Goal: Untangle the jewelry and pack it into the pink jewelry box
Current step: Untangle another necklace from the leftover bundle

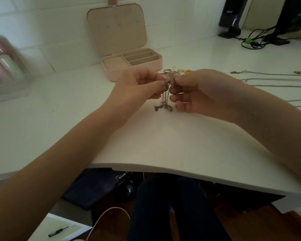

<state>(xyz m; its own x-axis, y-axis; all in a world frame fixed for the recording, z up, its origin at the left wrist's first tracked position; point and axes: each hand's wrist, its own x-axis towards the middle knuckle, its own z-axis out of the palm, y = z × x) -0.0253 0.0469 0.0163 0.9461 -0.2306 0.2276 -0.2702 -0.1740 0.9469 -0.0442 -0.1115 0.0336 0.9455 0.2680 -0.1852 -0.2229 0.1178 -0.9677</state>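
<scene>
A tangled clump of jewelry (165, 94), with chains, a silver ring and small charms, hangs between my two hands above the white desk (163, 140). My left hand (137, 84) pinches the clump's left side with thumb and forefinger. From the right, my right hand (195, 91) pinches it with curled fingers. Loose chain ends dangle down and touch the desk. The pink jewelry box (155, 64) stands open behind the hands, lid upright, its compartments showing no jewelry.
Several straightened thin chains (271, 80) lie on the desk at the right. A clear plastic case (5, 73) with pale items sits at far left. Black speakers and cables (254, 39) stand at back right. The desk's curved front edge runs close to my body.
</scene>
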